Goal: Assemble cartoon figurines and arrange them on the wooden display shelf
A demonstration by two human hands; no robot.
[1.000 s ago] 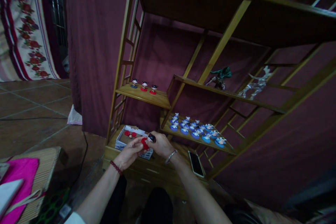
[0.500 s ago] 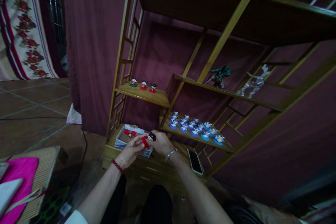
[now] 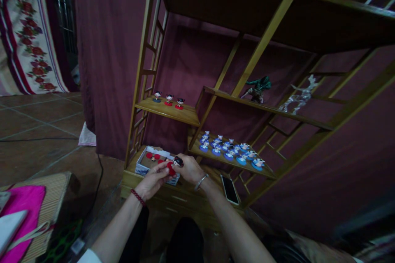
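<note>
Both my hands hold one small figurine (image 3: 177,162) with dark hair and a red round base, just over the front of an open cardboard box. My left hand (image 3: 156,178) pinches the red base from the left. From the right, my right hand (image 3: 190,168) grips the head end. Inside the box (image 3: 142,161) lie several more red-based figurine pieces, partly hidden by my hands. Above them, on the left shelf (image 3: 168,111), stand three upright figurines (image 3: 168,99), one with a dark blue base and two with red bases.
On the lower middle shelf stand several white figurines (image 3: 229,154) with blue and purple bases. A green-caped figure (image 3: 259,89) and a clear deer figure (image 3: 298,96) occupy the shelf above. A phone (image 3: 229,189) lies right of my hands. A bamboo-topped table (image 3: 57,191) stands at the left.
My left hand and the figurine's base have shifted very slightly, baring more of the red pieces in the box. My right hand stays nearly still.
</note>
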